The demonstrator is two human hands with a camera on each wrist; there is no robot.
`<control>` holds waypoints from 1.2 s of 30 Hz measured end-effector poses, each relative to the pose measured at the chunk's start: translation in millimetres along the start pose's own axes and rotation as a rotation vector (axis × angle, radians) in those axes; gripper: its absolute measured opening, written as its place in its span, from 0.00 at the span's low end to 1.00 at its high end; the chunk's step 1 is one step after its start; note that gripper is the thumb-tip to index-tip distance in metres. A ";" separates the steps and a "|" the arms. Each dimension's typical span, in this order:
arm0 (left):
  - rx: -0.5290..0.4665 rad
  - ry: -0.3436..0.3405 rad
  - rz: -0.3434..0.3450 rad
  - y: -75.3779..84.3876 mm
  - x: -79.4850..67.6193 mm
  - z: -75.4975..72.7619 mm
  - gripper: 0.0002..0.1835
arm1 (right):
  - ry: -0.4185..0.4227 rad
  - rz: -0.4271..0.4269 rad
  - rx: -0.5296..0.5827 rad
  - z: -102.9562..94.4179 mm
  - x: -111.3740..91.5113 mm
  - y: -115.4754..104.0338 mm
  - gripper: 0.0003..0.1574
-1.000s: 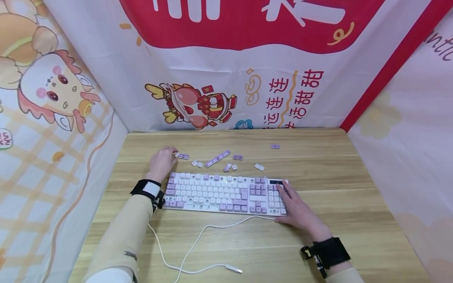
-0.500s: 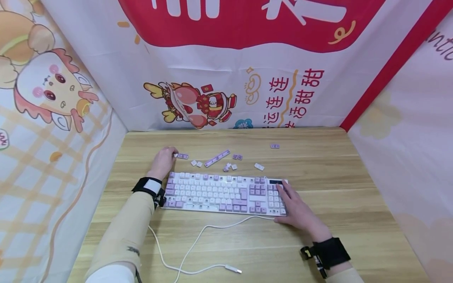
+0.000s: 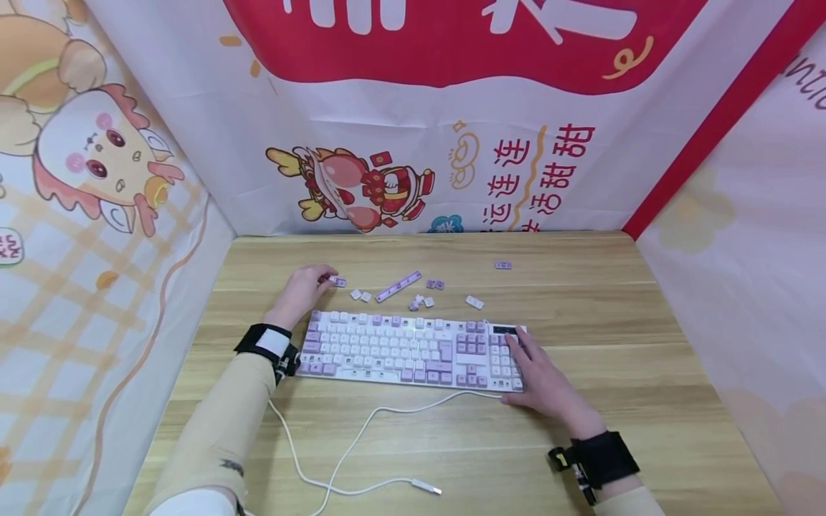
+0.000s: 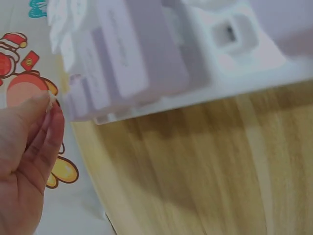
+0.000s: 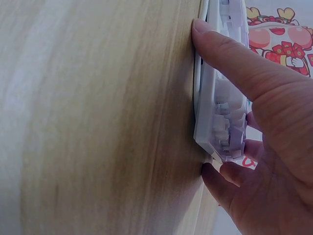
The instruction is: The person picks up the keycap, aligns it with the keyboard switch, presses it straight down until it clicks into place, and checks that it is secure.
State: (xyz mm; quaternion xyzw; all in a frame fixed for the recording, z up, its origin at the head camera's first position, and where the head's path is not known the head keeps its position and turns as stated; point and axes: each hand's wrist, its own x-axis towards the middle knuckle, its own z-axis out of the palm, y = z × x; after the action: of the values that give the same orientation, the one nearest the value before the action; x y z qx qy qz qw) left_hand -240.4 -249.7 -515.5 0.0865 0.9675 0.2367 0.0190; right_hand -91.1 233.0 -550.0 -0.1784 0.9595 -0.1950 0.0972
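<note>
So over the last second the left hand had slid a bit to the right, and the small white keycap at its fingertips ended up by the short purple strip, with less of the strip showing than before. We read that as the work being on the loose bits right then, not the keyboard. Left grip: thumb and fingertips pinching that keycap, though we couldn't tell if it touched the strip. The right hand hadn't really budged: fingers spread over the number pad end, thumb at the near edge, which we'd guess kept things steady.

Looks-wise, the keyboard lay flat on the table, white with a bunch of purple keys, and we spotted a bare socket up close. Loose white caps and a long purple strip sat behind it, with the white cable trailing in front.
</note>
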 end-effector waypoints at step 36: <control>-0.155 -0.131 0.082 19.6 -13.2 -7.1 0.16 | -0.001 0.001 0.007 0.4 1.1 1.4 0.74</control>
State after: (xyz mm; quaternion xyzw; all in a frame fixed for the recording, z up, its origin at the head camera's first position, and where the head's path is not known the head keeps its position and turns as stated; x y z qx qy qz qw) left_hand -224.9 -238.2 -500.3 0.1398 0.9386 0.3053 0.0791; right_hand -92.4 233.6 -551.0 -0.1775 0.9589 -0.1985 0.0982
